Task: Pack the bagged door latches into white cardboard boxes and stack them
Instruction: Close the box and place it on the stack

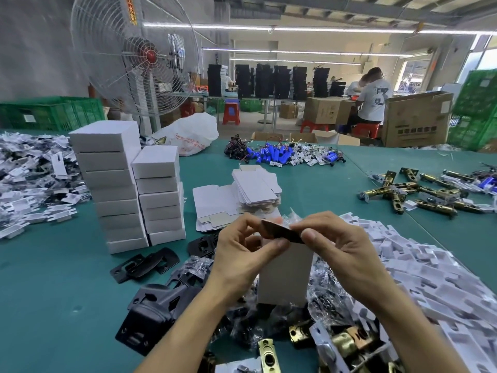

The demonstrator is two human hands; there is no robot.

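A dark, flat latch plate (pixel 283 230) in crinkled clear bagging is held just above the open top of an upright white box (pixel 285 273), which stands on the green table (pixel 53 278). The plate's left end is pinched by the curled fingers and thumb of the left hand (pixel 242 254), and its right end is pinched between the thumb and fingers of the right hand (pixel 330 243). Whether the plate already touches the box rim cannot be told.

More bagged black parts (pixel 196 267) are heaped around the foot of the box, and loose black strike plates (pixel 145 263) are spread to its left. Brass latch bodies (pixel 347 343) are seen in front of it, nearer the camera. White moulded inserts (pixel 430 278) are piled to its right.

Behind the box, flat unfolded box blanks (pixel 255 192) are stacked. Two columns of closed white boxes (pixel 115 184) are stacked left of the box, touching each other, the left column taller. Further brass latches (pixel 422 195) are scattered to the far right, and blue cylindrical cells (pixel 279 156) are piled well behind. A large cage fan (pixel 134 55) is seen beyond the table, behind the columns.
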